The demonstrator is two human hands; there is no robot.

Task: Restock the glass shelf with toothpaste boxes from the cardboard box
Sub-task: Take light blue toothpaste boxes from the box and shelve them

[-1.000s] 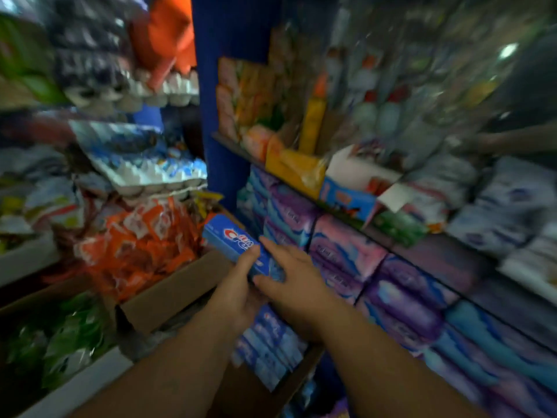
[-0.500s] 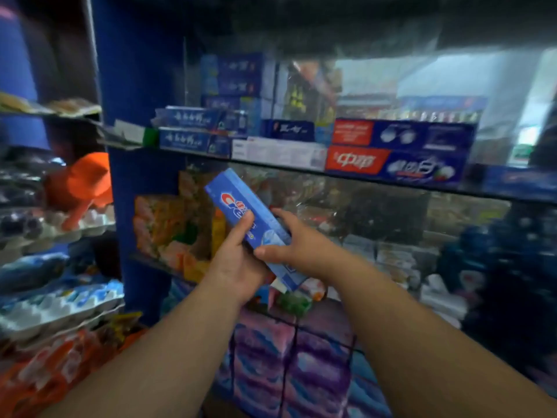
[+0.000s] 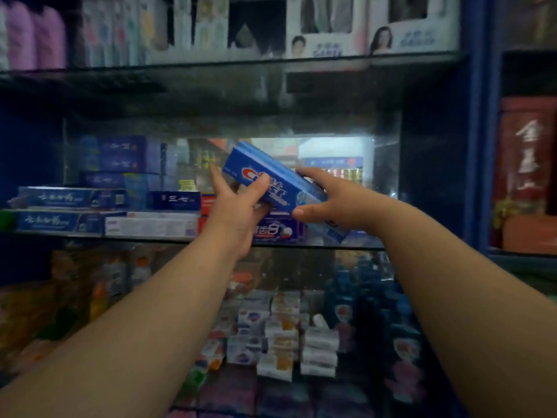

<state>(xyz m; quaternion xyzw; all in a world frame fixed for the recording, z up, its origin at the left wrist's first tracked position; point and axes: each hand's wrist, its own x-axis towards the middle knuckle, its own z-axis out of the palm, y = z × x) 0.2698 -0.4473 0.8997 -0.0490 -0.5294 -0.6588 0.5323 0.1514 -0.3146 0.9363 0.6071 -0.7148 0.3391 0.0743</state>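
Observation:
Both hands hold a small stack of blue toothpaste boxes (image 3: 278, 179), tilted down to the right, in front of the glass shelf (image 3: 135, 236). My left hand (image 3: 236, 206) grips the stack's left part, thumb across the printed face. My right hand (image 3: 328, 196) grips its right end. The stack hovers above the red and blue toothpaste boxes (image 3: 275, 232) lying on the shelf. The cardboard box is out of view.
More toothpaste boxes (image 3: 69, 199) are stacked on the shelf's left half. An upper shelf (image 3: 229, 63) carries bottles and white display cartons. Below are small white packs (image 3: 281, 336) and blue bottles (image 3: 370, 300). A blue post (image 3: 482, 146) borders the right, with red boxes (image 3: 526, 164) beyond.
The view has swung up from the cardboard box to the glass shelf. Both hands carried the blue toothpaste boxes up and forward to shelf level.

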